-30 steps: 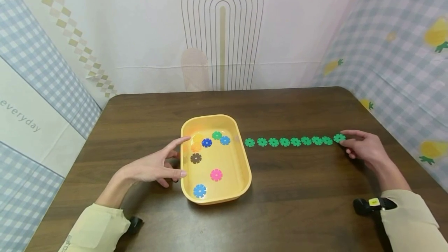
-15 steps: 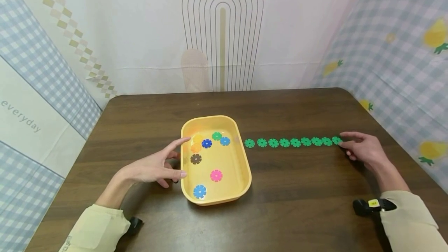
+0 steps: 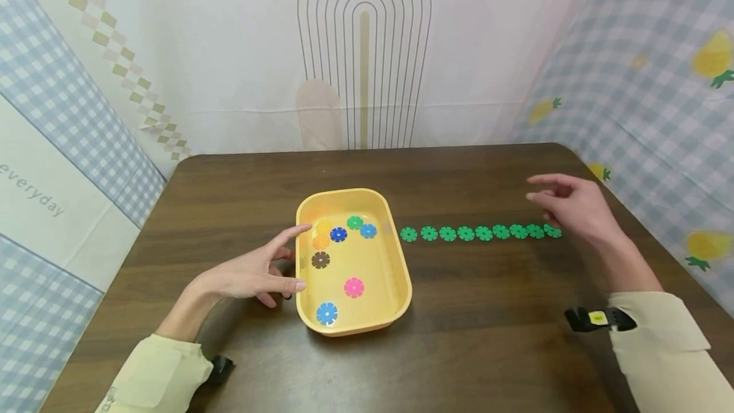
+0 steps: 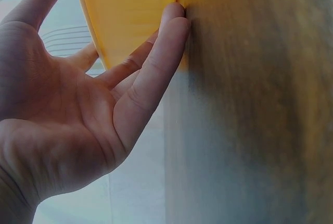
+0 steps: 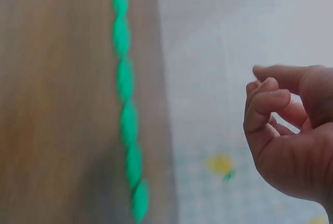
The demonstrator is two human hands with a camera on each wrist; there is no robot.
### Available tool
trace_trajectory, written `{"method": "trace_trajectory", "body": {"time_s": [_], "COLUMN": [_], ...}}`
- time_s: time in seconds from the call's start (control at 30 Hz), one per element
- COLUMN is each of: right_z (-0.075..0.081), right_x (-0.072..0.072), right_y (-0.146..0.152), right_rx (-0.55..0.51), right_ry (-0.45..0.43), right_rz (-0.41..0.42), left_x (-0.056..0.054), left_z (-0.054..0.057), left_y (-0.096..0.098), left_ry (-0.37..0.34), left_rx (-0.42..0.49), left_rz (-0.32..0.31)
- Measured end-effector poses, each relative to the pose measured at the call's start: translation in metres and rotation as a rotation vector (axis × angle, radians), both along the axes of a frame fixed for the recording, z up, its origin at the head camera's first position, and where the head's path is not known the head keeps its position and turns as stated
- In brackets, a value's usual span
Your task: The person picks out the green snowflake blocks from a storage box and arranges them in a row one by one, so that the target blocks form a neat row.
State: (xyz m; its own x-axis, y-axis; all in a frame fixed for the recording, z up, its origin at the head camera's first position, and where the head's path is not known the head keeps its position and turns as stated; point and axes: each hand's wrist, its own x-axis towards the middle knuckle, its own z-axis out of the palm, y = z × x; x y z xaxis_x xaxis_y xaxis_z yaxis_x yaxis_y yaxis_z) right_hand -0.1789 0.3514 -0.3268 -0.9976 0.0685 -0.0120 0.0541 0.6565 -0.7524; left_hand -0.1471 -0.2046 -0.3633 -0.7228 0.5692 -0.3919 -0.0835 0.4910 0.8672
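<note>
My left hand [image 3: 252, 273] rests at the left side of a yellow plastic tray [image 3: 404, 273]. Its thumb and index fingertips touch the rim, while the other fingers lie against the outer wall in the left wrist view. Right of the tray runs a straight row of several green notched discs, snowflake-shaped building pieces; a middle disc [image 3: 484, 233] lies flat like the others. My right hand [image 3: 576, 206] hovers above the row's right end, beside the last green disc [image 3: 553, 231], which it partly hides. Nothing shows between its loosely bent fingers in the right wrist view.
Inside the tray lie loose discs: a pink disc [image 3: 353, 287], a brown disc [image 3: 321, 260], a dark blue disc [image 3: 338, 234], a green disc [image 3: 355, 222], light blue and orange-yellow ones. The dark wooden table [image 3: 459, 349] meets a curtain [image 3: 241, 50] behind.
My right hand placed the last green disc at the row's right end, let it go, and rose up and away from me. The left hand and tray have not moved.
</note>
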Motion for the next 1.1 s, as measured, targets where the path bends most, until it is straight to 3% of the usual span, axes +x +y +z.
{"method": "trace_trajectory", "body": {"time_s": [0.2, 0.4, 0.77, 1.1], "right_z": [0.026, 0.034, 0.019, 0.003], "right_x": [-0.010, -0.017, -0.033, -0.043], "right_y": [-0.063, -0.124, -0.218, -0.258], "right_rx": [-0.068, -0.103, -0.184, -0.221], "right_ry": [0.025, 0.029, -0.039, -0.086], "right_rz": [0.137, 0.243, 0.363, 0.408], "left_x": [0.000, 0.001, 0.002, 0.002], "left_z": [0.000, 0.000, -0.001, -0.001], "left_y": [0.000, 0.000, 0.000, 0.001], "left_ry": [0.012, 0.020, 0.018, 0.009], "left_rx": [-0.010, -0.006, 0.000, -0.006], "left_rz": [0.000, 0.000, 0.010, 0.017]}}
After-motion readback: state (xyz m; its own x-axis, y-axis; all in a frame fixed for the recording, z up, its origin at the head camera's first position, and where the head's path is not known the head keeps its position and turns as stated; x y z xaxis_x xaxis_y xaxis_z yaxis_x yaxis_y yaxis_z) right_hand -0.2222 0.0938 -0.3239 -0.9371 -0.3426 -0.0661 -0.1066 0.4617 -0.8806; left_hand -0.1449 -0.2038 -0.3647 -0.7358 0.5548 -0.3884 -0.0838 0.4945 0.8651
